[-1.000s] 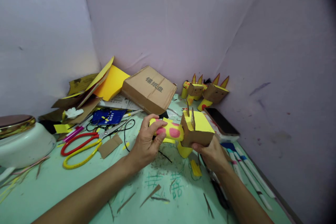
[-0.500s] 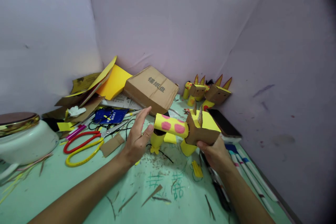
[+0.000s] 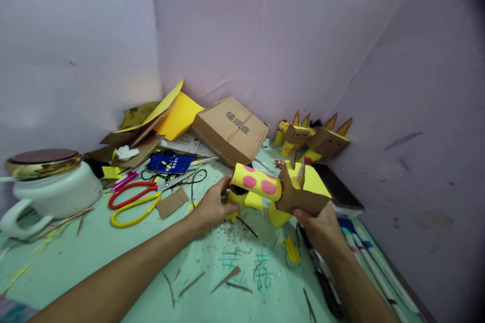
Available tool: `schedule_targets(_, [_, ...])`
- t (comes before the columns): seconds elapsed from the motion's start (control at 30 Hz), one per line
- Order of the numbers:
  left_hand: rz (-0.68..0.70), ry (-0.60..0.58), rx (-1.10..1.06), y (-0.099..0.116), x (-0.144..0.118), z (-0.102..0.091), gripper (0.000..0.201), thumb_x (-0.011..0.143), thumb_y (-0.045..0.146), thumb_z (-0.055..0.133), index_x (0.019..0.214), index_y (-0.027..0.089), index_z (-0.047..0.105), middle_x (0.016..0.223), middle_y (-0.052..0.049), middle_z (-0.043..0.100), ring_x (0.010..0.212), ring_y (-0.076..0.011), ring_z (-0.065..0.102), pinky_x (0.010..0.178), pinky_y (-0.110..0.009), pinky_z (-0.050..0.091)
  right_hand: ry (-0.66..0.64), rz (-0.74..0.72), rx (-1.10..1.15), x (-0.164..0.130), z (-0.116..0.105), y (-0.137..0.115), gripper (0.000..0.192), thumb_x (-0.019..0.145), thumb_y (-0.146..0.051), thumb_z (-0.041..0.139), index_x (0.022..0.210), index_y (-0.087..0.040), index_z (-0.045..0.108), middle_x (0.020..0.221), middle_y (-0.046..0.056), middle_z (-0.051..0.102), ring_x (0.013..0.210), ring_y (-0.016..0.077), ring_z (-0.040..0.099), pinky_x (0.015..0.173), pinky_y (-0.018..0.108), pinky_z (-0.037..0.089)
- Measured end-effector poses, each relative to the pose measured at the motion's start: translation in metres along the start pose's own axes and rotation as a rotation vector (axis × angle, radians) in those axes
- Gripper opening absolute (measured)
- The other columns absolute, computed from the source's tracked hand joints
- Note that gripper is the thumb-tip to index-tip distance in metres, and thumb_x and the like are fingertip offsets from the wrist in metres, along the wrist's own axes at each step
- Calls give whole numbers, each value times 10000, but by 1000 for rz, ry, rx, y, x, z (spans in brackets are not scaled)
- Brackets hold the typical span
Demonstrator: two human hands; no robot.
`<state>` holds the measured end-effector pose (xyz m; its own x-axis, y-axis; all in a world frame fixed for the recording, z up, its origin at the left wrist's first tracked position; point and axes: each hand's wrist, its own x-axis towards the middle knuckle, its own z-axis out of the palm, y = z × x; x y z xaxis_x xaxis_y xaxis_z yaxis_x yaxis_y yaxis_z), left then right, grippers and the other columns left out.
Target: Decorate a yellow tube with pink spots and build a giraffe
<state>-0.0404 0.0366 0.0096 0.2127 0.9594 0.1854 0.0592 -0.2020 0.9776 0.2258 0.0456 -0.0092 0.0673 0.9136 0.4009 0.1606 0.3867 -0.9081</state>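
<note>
Half a second earlier the left hand [image 3: 212, 208] was lifted off with its fingers spread beside the yellow tube; now it has closed in, and its fingertips pinch the rear yellow leg [image 3: 234, 201] under the open end of the cardboard animal [image 3: 278, 192]. A second ago that same hand was wrapped over the pink-spotted tube [image 3: 256, 181]. The right hand [image 3: 322, 227] keeps its grasp from below on the animal's brown cardboard head [image 3: 301, 201], thumb and fingers pressed around its underside. The animal is held just above the green table [image 3: 113, 257], in front of the brown cardboard box [image 3: 231, 128].

The box carries printed dark characters on its top face, three of them, not sharp enough to read with certainty. On the table near the animal, green handwritten characters [image 3: 246, 265] are scrawled, also unclear. Left of the box lie a blue packet [image 3: 168, 162] with small illegible print and red-and-yellow scissors [image 3: 132, 202]. Right of the box stand two finished cardboard animals [image 3: 314, 139] against the wall. A dark phone [image 3: 339, 192] lies just behind the held animal, and a white pot [image 3: 49, 186] sits far left of the box.
</note>
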Motion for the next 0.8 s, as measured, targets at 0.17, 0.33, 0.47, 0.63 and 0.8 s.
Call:
schedule_targets(0.17, [-45,11,17,1,-1,2,522,620,111,636,1133,144,543,1156,-100,641,1083,-271,573,931,-392,443,8,21,5,0,0,1,630,569,-432,804,1106,-160,617,996,123,726,955,334,658,784,442,536])
schedule_targets(0.33, [-48,8,62,0,-3,-1,530,607,160,669,1121,118,544,1093,-111,642,1015,-272,583,885,-386,457,19,49,0,0,1,-1,605,564,-421,810,1076,-159,621,953,115,731,960,327,655,807,446,533])
schedule_targets(0.47, [-15,-54,8,0,-3,-2,600,599,190,686,1171,116,521,1130,-112,631,1034,-272,573,885,-374,456,3,71,37,-2,2,-4,657,567,-429,814,1128,-164,597,1022,129,715,989,328,649,812,443,531])
schedule_targets(0.63, [-54,-59,28,-2,-1,2,545,587,111,644,1123,117,549,1065,-89,653,967,-252,589,833,-348,468,25,-3,195,0,6,-18,885,607,-512,777,1357,-212,414,1411,153,469,1251,332,487,992,506,412])
schedule_targets(0.8, [-60,-46,58,-7,0,3,527,578,94,647,1099,124,570,1022,-73,663,927,-247,598,802,-340,477,438,-335,134,-20,17,-69,617,660,-334,775,1230,-283,543,1301,70,546,1233,282,495,1089,546,294])
